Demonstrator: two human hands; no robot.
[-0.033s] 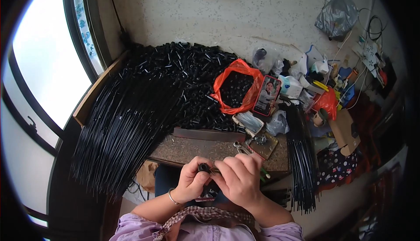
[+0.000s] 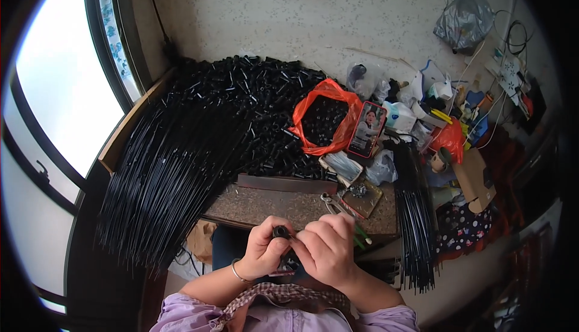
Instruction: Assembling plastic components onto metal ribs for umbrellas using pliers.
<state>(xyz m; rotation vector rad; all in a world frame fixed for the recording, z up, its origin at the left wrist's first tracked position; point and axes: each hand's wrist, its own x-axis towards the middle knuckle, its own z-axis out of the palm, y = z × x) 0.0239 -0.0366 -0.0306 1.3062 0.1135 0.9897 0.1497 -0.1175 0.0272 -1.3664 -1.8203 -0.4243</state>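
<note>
My left hand [image 2: 266,249] is closed around a short black hollow tube [image 2: 281,232], its round open end facing up. Against the tube's right side my right hand [image 2: 329,249] has its fingers pinched together; whatever they grip is too small to make out. Beyond my hands, pliers with green handles [image 2: 356,226] lie on the brown speckled tabletop [image 2: 283,204]. Next to them is a shallow tray [image 2: 369,202] with small metal bits on it. A large heap of similar black tubes [image 2: 265,91] covers the back of the table.
Long thin black rods [image 2: 169,187] overhang the table at left; another rod bundle [image 2: 416,229] hangs at right. A low dark strip [image 2: 286,185] edges the heap. An orange bag [image 2: 301,110] holds small black parts beside an upright phone [image 2: 368,130]. Clutter and a cardboard box [image 2: 475,178] stand farther right.
The fingers of my right hand have shifted slightly beside the tube. My left hand keeps its hold in the same place.
</note>
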